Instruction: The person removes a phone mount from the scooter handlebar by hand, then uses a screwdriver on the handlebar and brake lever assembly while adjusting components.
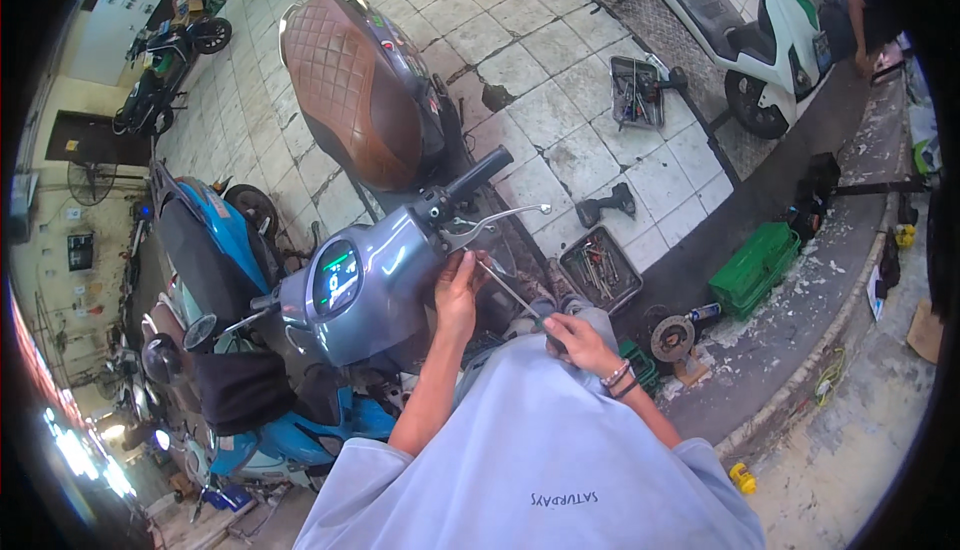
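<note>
My right hand [582, 346] is closed around the handle of a long-shafted screwdriver [512, 292]. Its thin metal shaft points up and left, toward the fingers of my left hand [457, 295]. Those fingers are pinched together by the shaft's tip, beside the grey-blue front cover [385, 280] of a scooter; whatever they hold is too small to make out. Just beyond them are the scooter's brake lever [510, 214] and black handlebar grip [480, 174]. A lit display [337, 278] glows on the cover, and the quilted brown seat [345, 100] lies behind it.
A tray of hand tools [600, 268] and a black power drill [606, 206] lie on the tiled floor to the right. Farther off is another tool tray [637, 93]. A green toolbox [755, 268] stands near the ledge. A blue scooter [215, 220] is at left, a white one [745, 25] at far right.
</note>
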Demonstrator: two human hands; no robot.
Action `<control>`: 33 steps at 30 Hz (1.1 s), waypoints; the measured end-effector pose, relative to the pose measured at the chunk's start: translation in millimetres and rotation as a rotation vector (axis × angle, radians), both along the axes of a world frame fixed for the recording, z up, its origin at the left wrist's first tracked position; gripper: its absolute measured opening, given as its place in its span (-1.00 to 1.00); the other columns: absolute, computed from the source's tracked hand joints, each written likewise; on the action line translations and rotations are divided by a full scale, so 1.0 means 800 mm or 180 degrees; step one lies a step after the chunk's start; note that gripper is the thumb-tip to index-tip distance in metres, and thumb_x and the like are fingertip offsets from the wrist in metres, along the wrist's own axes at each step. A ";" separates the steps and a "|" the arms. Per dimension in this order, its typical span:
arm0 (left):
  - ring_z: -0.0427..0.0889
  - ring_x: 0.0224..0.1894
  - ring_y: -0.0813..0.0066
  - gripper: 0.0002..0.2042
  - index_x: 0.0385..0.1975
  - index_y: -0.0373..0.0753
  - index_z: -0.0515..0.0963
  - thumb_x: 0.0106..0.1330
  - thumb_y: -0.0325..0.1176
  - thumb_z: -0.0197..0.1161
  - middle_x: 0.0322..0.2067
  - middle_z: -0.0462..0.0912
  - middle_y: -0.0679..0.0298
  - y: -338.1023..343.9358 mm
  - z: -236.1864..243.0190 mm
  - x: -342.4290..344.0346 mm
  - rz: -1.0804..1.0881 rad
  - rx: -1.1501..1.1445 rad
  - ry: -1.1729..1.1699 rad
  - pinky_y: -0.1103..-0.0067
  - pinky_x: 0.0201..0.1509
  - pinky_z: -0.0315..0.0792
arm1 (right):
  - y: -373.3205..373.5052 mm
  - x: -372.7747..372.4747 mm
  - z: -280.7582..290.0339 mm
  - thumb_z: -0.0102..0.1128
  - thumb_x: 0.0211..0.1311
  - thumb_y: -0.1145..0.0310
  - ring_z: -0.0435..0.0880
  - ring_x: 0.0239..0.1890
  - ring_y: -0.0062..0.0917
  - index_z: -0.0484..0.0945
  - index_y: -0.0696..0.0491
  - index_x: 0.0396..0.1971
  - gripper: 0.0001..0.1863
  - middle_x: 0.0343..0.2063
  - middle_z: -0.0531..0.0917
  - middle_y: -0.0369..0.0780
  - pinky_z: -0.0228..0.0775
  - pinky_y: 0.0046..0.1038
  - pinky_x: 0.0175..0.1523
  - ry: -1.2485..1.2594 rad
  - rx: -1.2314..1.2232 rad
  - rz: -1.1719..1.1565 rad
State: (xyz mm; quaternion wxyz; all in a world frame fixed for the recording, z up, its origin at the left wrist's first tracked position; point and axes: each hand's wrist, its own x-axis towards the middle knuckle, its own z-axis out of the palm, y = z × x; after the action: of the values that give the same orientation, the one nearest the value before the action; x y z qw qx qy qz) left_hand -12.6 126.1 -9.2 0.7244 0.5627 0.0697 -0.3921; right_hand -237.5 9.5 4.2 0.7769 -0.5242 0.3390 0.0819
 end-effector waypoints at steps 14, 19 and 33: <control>0.69 0.00 0.45 -0.80 -0.03 -0.18 0.61 0.56 -0.22 0.20 -0.14 0.72 0.32 -0.010 0.006 0.001 0.0070 0.0059 0.0010 0.45 0.14 0.51 | -0.020 0.009 -0.013 0.17 0.49 -0.13 0.33 -0.68 -0.81 0.67 0.10 -0.05 -0.47 -0.56 0.60 -0.33 0.08 -0.67 -0.60 0.0042 0.0539 0.0061; 0.73 -0.05 0.43 -0.88 -0.07 -0.12 0.58 0.57 -0.28 0.17 -0.16 0.71 0.35 -0.014 0.013 0.005 0.0084 0.0063 0.0017 0.46 0.09 0.56 | -0.024 0.009 -0.019 0.15 0.51 -0.12 0.35 -0.68 -0.81 0.66 0.08 -0.08 -0.50 -0.55 0.61 -0.33 0.08 -0.67 -0.61 0.0028 0.0600 0.0018; 0.70 -0.02 0.43 -0.84 -0.06 -0.14 0.58 0.56 -0.23 0.18 -0.17 0.70 0.36 -0.007 0.011 0.007 0.0087 0.0202 0.0083 0.45 0.12 0.52 | -0.017 0.009 -0.012 0.10 0.53 -0.13 0.33 -0.66 -0.82 0.70 0.10 -0.02 -0.46 -0.55 0.54 -0.40 0.08 -0.67 -0.60 -0.0065 0.1046 0.0053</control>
State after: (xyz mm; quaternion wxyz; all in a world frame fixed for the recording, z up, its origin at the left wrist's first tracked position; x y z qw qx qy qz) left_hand -7.1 120.8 -0.6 0.7106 0.5792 0.0992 -0.3870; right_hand -230.7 -4.3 -5.8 0.8549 -0.3936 0.3087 0.1374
